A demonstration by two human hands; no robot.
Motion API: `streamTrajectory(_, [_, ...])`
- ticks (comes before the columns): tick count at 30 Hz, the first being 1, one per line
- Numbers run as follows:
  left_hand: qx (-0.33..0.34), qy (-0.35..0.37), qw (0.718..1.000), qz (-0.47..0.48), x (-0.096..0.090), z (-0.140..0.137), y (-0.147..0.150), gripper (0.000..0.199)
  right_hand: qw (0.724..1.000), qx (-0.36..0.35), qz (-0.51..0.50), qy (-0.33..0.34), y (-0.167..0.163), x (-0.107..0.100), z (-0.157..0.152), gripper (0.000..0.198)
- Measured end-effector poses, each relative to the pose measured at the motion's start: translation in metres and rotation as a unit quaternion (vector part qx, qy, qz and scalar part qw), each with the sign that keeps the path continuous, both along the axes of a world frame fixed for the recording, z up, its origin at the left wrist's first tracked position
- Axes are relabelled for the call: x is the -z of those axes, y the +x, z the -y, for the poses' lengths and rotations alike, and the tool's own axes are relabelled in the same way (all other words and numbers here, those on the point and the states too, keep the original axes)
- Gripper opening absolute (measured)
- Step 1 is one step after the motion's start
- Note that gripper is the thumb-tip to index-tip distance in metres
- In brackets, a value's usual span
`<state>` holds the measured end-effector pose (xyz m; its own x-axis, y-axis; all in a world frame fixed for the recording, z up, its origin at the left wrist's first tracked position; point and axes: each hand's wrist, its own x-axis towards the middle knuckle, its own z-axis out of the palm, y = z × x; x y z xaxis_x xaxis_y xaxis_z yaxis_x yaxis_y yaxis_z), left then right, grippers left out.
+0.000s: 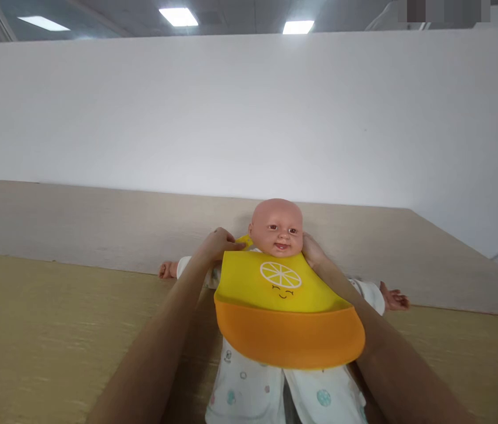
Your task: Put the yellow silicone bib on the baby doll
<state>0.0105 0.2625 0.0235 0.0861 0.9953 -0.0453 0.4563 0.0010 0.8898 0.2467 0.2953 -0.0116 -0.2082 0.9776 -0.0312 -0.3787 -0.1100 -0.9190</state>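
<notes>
A yellow bib [288,302] with an orange pocket is spread over the chest of a baby doll [281,221], arms outstretched, on a wood-toned surface [63,330]. The bib appears to be being fitted round the neck; next, its ends seemingly need to be joined behind. A yellow strap [246,240] is pinched in the curled left hand [221,242]. The right hand's [314,251] fingers are hidden behind the doll's head; its grip cannot be told.

From here, the doll's head [276,227] partly hides the right hand [313,252]; the trousers [251,391] are cut off below.
</notes>
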Motion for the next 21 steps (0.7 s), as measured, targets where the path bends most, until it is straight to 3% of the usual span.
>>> streamTrajectory(3, [-0.002, -0.022, 0.999, 0.024, -0.001, 0.002, 0.000, 0.052, 1.000, 0.004, 0.005, -0.001, -0.001, -0.001, 0.000, 0.024])
streamTrajectory(6, [-0.003, -0.039, 0.990, 0.132, -0.004, 0.005, 0.001, 0.047, 1.000, -0.002, 0.010, -0.008, -0.002, -0.002, 0.001, 0.021])
streamTrajectory(12, [0.039, -0.046, 0.945, 0.322, 0.000, 0.008, 0.004, 0.042, 0.999, 0.022, 0.028, 0.002, -0.002, 0.000, -0.002, 0.014])
streamTrajectory(17, [0.048, -0.050, 0.909, 0.411, 0.009, 0.003, 0.007, 0.038, 0.999, 0.025, 0.025, 0.001, 0.000, 0.005, -0.007, 0.025])
streamTrajectory(21, [0.051, -0.049, 0.889, 0.452, 0.012, 0.002, 0.011, 0.036, 0.997, 0.051, 0.051, 0.015, 0.001, 0.006, -0.009, 0.020])
